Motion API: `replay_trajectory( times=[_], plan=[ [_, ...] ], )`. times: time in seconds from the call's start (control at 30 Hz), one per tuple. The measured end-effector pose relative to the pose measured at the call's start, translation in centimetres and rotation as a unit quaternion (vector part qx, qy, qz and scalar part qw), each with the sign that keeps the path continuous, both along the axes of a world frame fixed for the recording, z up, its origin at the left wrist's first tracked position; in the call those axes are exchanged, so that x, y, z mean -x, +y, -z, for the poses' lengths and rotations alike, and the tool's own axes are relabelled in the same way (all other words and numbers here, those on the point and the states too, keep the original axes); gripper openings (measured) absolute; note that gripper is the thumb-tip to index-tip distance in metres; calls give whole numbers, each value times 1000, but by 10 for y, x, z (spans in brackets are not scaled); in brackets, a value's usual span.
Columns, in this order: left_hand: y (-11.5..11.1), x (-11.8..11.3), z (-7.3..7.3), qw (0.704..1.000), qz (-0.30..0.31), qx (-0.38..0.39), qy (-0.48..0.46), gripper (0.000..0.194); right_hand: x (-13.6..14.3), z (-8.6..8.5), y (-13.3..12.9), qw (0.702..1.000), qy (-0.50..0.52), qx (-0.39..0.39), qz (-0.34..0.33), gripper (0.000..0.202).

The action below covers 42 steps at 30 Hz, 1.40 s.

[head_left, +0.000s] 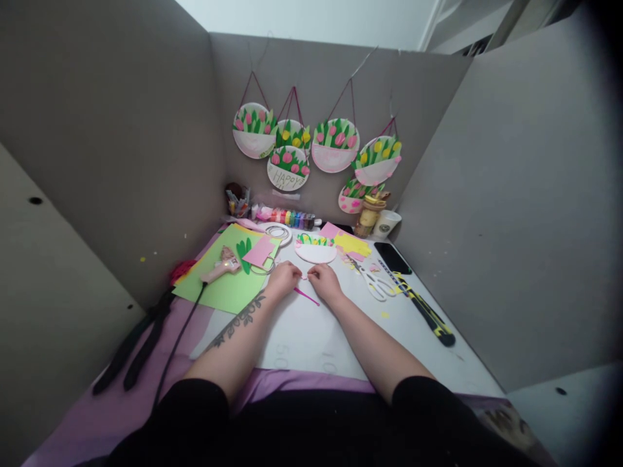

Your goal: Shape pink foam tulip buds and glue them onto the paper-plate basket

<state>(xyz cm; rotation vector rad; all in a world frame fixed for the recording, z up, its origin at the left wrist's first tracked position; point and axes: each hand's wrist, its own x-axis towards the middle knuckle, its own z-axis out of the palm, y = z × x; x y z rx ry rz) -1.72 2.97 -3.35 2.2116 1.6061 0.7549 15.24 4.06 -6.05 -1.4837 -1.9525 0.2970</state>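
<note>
The left hand (285, 280) and the right hand (324, 283) meet just on the near side of the flower plate (315, 253), their fingertips pinched narrow around a small pink piece (304, 277); it is too tiny to tell whether each of them grips it. A slim magenta stick (307, 297) lies under the hands, nearer the person than the plate.

The flower plate itself is round and white, its lower half a smooth pocket, with green leaves and yellow blooms rising out of it. Left of the plate come a torn-edged pink paper (259, 253), pointed dark green leaf cutouts (244, 258) and a pale glue gun (224, 266) resting on a flat light green sheet (214, 299). Right of it are ragged yellow paper (353, 245), scissors (376, 285) with looped white handles, a slab-like black phone (393, 258) and a ribbed black-and-yellow cutter (431, 318), all on the white bench (335, 347).

Behind the plate, small paint bottles (292, 218) form a colourful row. Back left of it, a holder (238, 202) is packed with slender tools; back right stand a yellowish jar (370, 219), contents unclear, and a white cup (387, 224) with a dark round emblem. Above it, similar hanging plates (335, 157) carry pink or yellow paper tulips.
</note>
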Motion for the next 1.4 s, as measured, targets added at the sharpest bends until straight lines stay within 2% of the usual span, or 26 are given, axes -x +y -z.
replay_trajectory(
  times=[0.33, 0.47, 0.67, 0.97, 1.4],
  plan=[
    [-3, -1, -5, 999, -4, -3, 52, 27, 2, -4, -12, 999, -30, 12, -8, 18],
    [-5, 0, -9, 998, -24, 5, 61, 21, 4, -4, -13, 999, -36, 8, -10, 19],
    [-6, 1, -11, 997, -46, 18, 66, 22, 6, -4, -12, 999, -43, -13, -14, 19],
    [-4, -3, -9, 996, -65, 20, 57, 25, 12, -11, -16, 997, -72, -33, -26, 28],
    [-2, -6, -4, 996, -74, 24, 31, 20, 11, -9, -15, 997, -79, -12, -20, 30]
  ],
)
